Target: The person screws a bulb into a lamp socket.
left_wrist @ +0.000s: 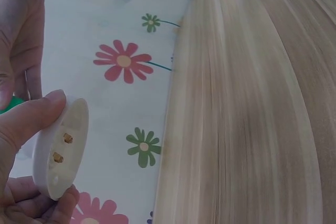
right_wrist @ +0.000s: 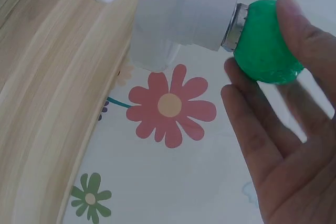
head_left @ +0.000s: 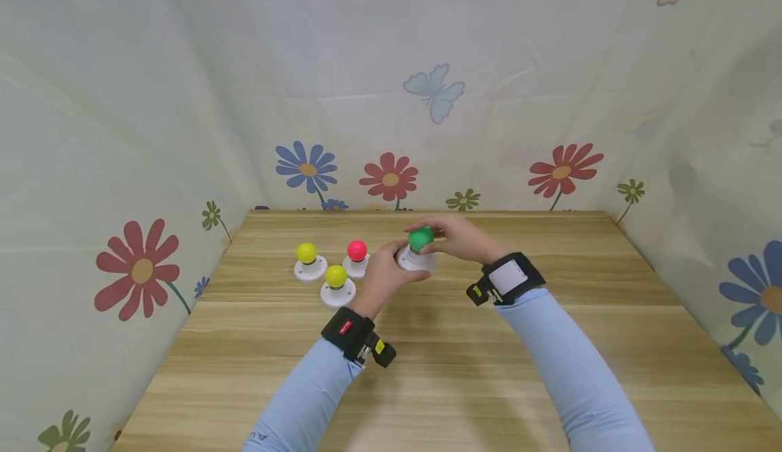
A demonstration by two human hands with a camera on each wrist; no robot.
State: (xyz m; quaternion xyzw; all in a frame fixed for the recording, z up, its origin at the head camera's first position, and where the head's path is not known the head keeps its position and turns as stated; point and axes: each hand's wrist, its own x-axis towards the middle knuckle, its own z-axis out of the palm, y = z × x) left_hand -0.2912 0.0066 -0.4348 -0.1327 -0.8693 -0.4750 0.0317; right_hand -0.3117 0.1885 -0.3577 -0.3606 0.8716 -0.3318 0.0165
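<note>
In the head view my left hand (head_left: 386, 277) grips a white lamp socket (head_left: 414, 262) by its round base, lifted over the table. The left wrist view shows the thumb and fingers at the base's rim, with two brass-coloured contacts on the hollow underside of the socket (left_wrist: 79, 135). A green light bulb (right_wrist: 266, 43) stands at the socket's mouth, a band of its metal cap showing between glass and socket. My right hand (head_left: 463, 238) holds this bulb by its round glass, thumb on one side and fingers on the other.
Left of my hands, a pink-red bulb (head_left: 357, 251) and two yellow bulbs, one behind (head_left: 306, 253) and one nearer (head_left: 336, 275), stand upright in white sockets on the wooden table (head_left: 489, 357). A flower-printed cloth (head_left: 489, 146) hangs behind and along both sides.
</note>
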